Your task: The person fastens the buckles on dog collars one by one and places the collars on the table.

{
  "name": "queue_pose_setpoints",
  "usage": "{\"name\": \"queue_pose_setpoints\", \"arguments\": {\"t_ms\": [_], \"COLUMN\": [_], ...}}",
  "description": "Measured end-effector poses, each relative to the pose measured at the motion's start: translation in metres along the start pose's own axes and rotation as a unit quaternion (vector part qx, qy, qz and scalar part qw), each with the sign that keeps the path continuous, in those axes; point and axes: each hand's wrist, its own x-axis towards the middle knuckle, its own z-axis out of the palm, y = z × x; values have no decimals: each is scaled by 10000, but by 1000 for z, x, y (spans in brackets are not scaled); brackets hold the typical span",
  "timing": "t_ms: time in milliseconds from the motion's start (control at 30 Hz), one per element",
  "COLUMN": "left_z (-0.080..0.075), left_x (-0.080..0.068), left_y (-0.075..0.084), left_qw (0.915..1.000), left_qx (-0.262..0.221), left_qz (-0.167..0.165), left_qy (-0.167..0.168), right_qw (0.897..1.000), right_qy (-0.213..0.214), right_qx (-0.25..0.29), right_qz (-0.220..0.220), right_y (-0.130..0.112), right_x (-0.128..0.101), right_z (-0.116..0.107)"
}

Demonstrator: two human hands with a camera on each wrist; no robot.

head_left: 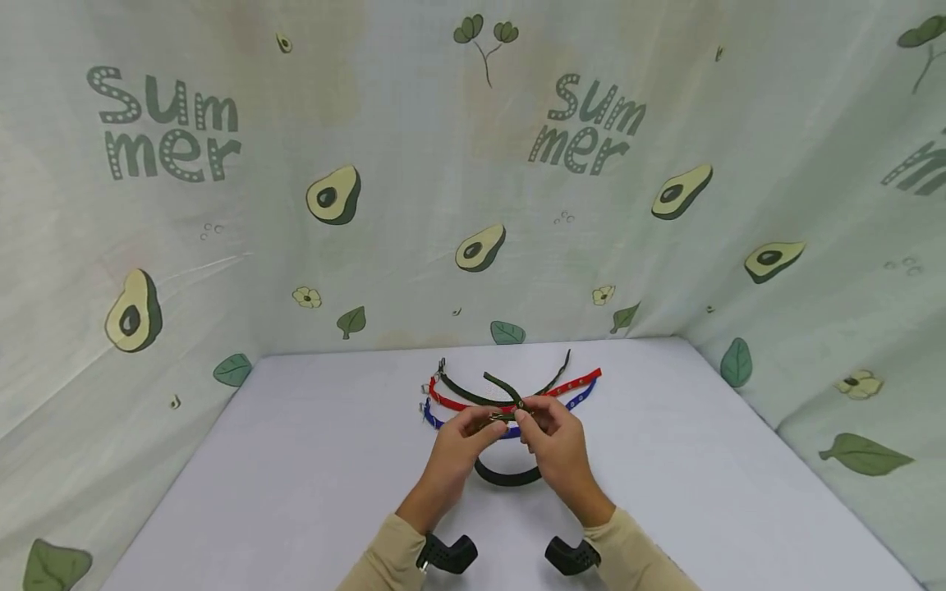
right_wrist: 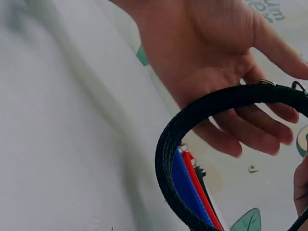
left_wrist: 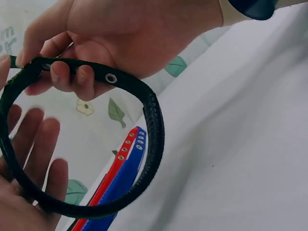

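A black collar [head_left: 507,479], bent into a loop, is between the two hands, its free end [head_left: 502,386] sticking up beyond the fingers. My left hand [head_left: 452,460] pinches it near the metal buckle, thumb against index; the other fingers hang loosely, as the right wrist view shows. The right hand [head_left: 559,451] grips the strap beside the buckle, with fingertips curled over it in the left wrist view, where a metal eyelet [left_wrist: 111,78] shows. Fingers partly hide the buckle. Behind the hands lie a red collar [head_left: 447,401], a blue collar [head_left: 580,398] and another black collar [head_left: 469,396].
The collars lie side by side on a white table [head_left: 310,460], their buckles to the left. A printed cloth [head_left: 414,148] with avocados and leaves hangs behind and at the sides. Black wrist devices [head_left: 451,556] sit on both wrists.
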Motion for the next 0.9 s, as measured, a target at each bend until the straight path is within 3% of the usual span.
{"name": "queue_pose_setpoints", "arguments": {"t_ms": [233,467,700,900], "left_z": [8,1,-5,-4], "left_x": [0,-4,-2,-2], "left_y": [4,11,11,9], "left_qw": [9999,9993,9992,9993], "left_qx": [-66,295,157,325], "left_qz": [1,-175,-217,-133], "left_qy": [-129,-176,-299,-107], "right_qw": [9990,9983,9982,9983], "right_qy": [239,267,194,230], "right_qx": [378,465,444,481], "right_qz": [-55,-221,-358,-255], "right_y": [-2,-2,-1,0], "right_x": [2,-4,-4,-5], "right_z": [-5,1,6,9]}}
